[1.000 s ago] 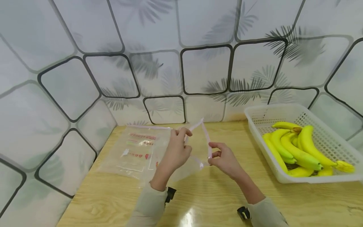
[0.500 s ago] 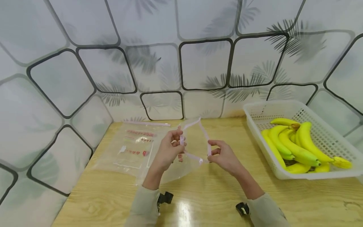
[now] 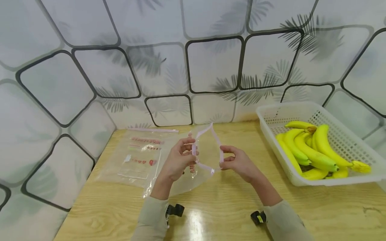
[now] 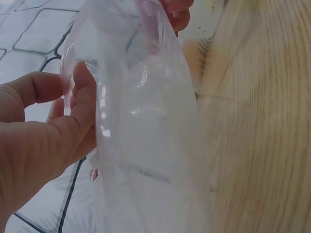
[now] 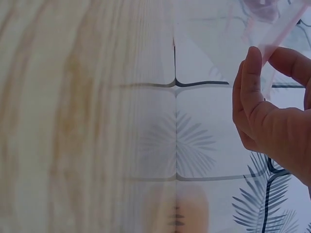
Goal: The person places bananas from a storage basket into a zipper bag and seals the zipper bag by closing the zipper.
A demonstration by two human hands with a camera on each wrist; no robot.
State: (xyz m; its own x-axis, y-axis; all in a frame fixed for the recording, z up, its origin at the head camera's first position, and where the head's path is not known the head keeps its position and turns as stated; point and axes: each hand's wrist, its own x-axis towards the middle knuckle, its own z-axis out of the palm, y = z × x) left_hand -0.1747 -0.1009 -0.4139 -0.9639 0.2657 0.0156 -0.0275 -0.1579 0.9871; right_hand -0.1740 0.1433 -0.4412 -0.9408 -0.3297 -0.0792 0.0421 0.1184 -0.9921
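Note:
A clear plastic zip bag (image 3: 187, 184) with a pink zipper strip and red print is held over the table, its mouth spread into a diamond shape. My left hand (image 3: 176, 160) pinches the left side of the mouth. On the opposite side, the thumb and fingers of my right hand (image 3: 238, 164) pinch the strip. The left wrist view shows the see-through bag wall (image 4: 146, 121) beside my left hand (image 4: 43, 131). In the right wrist view, the pink strip (image 5: 286, 29) sits between the thumb and fingers of my right hand (image 5: 277, 107).
Another clear zip bag (image 3: 120, 169) with red print lies flat on the left of the wooden table (image 3: 223, 207), partly under the held one. At the right stands a white perforated basket (image 3: 352, 180) with several yellow bananas (image 3: 316, 152). A patterned wall (image 3: 214, 63) borders the table.
My left hand has lowered slightly and taken hold of the left side of the bag's mouth, which now stands wider. My right hand keeps its pinch. The head view has shifted a little.

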